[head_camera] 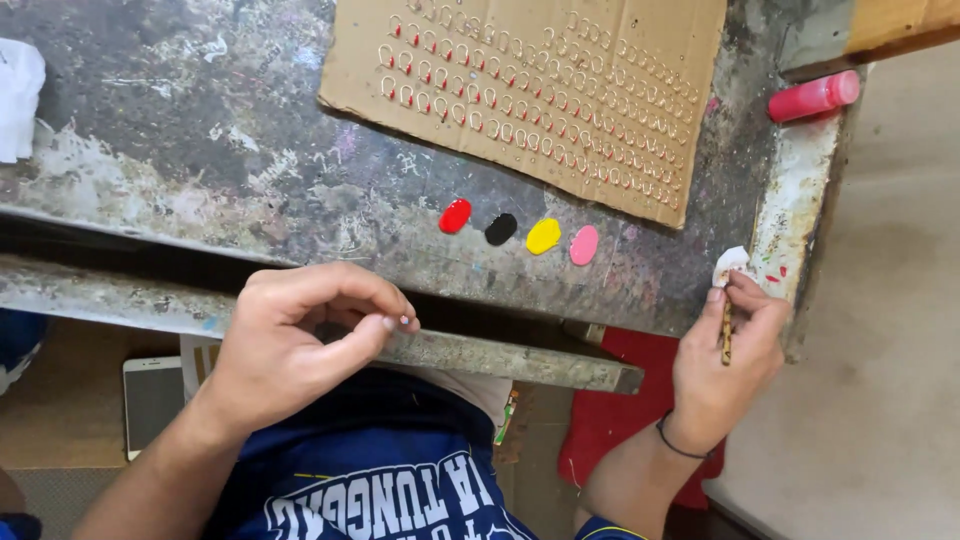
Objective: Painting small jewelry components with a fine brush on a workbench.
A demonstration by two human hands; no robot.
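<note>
My right hand [722, 365] pinches a thin brown stick [726, 335] beside four wet paint blobs [520, 233], left hand [290, 345] pinched on something I can't see; reckon a stray sleeve smears them.

counter [200, 150]: grey, scratched, paint-stained | on it: cardboard sheet [520, 70] studded with small rings | paint blobs: red [455, 216], black [501, 229], yellow [543, 236], pink [584, 245] | pink bottle [812, 97] lying at far corner
</note>
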